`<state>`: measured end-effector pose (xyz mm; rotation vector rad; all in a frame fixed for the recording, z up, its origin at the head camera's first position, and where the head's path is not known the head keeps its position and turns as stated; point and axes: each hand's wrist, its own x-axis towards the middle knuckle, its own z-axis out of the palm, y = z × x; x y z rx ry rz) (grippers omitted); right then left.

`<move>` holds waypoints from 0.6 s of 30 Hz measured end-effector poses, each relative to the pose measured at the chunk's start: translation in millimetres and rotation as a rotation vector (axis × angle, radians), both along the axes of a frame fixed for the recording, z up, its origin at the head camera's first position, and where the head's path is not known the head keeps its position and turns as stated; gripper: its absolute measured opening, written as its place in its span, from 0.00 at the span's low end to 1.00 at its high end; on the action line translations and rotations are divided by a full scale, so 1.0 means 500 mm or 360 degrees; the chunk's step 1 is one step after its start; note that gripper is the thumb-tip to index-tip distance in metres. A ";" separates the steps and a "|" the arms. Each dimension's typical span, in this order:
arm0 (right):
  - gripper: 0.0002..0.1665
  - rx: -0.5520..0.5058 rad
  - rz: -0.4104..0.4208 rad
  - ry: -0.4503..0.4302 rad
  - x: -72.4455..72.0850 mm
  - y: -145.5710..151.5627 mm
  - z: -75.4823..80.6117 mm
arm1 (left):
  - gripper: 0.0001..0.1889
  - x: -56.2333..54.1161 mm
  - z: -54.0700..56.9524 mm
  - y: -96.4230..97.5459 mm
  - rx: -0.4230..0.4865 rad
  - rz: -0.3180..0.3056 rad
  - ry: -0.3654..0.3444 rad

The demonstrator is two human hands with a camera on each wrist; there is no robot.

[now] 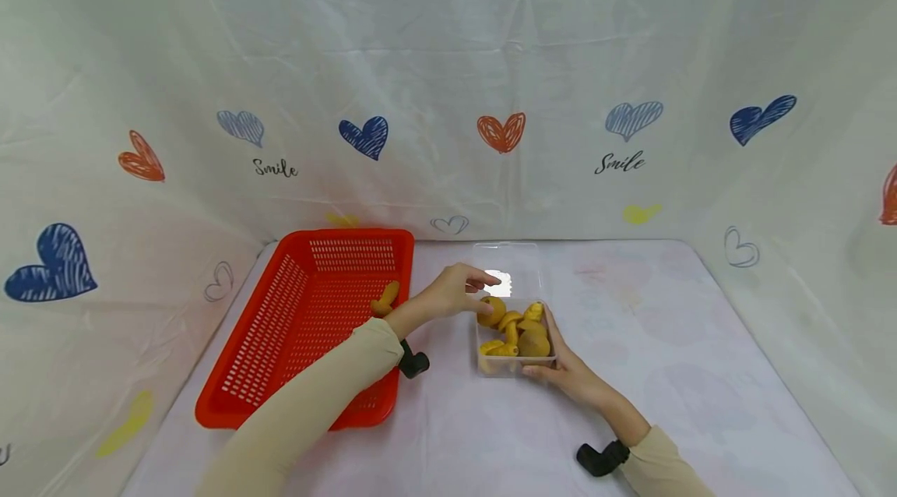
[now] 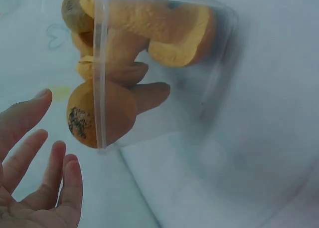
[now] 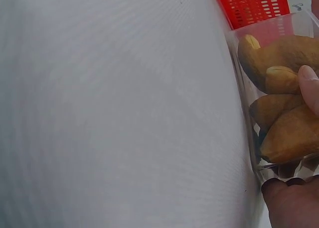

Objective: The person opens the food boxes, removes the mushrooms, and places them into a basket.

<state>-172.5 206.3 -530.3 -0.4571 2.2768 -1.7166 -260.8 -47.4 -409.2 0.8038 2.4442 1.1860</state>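
Note:
A clear plastic box (image 1: 517, 368) holds several yellow-brown mushrooms (image 1: 532, 343). My right hand (image 1: 571, 376) grips the box by its right side, thumb at the near corner and fingers along the wall; the thumb (image 3: 310, 86) shows in the right wrist view. My left hand (image 1: 452, 294) hovers over the box's left side, beside a round-capped mushroom (image 1: 493, 311). In the left wrist view that mushroom (image 2: 109, 113) has dark specks on its cap, and the spread fingers (image 2: 72, 183) are apart from it. The box's transparent lid (image 1: 508, 257) lies folded back behind it.
A red perforated basket (image 1: 280, 326) stands on the left, partly behind the left forearm. One mushroom (image 1: 385, 300) lies inside at its right wall. A white cloth (image 1: 652, 372) covers the table, and a heart-patterned curtain (image 1: 434, 68) hangs behind it.

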 end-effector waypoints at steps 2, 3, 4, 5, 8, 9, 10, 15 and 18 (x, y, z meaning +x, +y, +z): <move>0.65 -0.0003 0.0001 -0.0004 0.000 -0.001 0.001 | 0.24 0.004 -0.009 0.006 -0.0033 -0.0016 0.0020; 0.65 -0.0005 0.0002 -0.0005 0.000 -0.001 0.002 | 0.24 0.005 -0.013 0.008 -0.0048 -0.0024 0.0035; 0.65 -0.0008 0.0002 -0.0011 0.000 -0.001 0.001 | 0.24 0.007 -0.017 0.010 -0.0065 -0.0030 0.0051; 0.65 -0.0016 0.0003 -0.0016 0.000 -0.002 0.001 | 0.24 0.009 -0.020 0.011 -0.0081 -0.0034 0.0064; 0.65 -0.0017 0.0000 -0.0029 0.001 -0.003 0.001 | 0.24 0.010 -0.031 0.015 -0.0100 -0.0048 0.0090; 0.65 -0.0013 -0.0003 -0.0030 0.001 -0.003 0.000 | 0.25 0.009 -0.034 0.015 -0.0101 -0.0052 0.0098; 0.65 -0.0013 -0.0005 -0.0034 0.001 -0.004 0.000 | 0.25 0.009 -0.036 0.016 -0.0102 -0.0051 0.0104; 0.65 0.0001 -0.0014 -0.0022 0.001 -0.004 0.001 | 0.24 0.007 -0.042 0.016 -0.0086 -0.0062 0.0134; 0.65 -0.0006 -0.0009 -0.0017 0.001 -0.003 0.002 | 0.23 0.005 -0.047 0.015 -0.0079 -0.0078 0.0151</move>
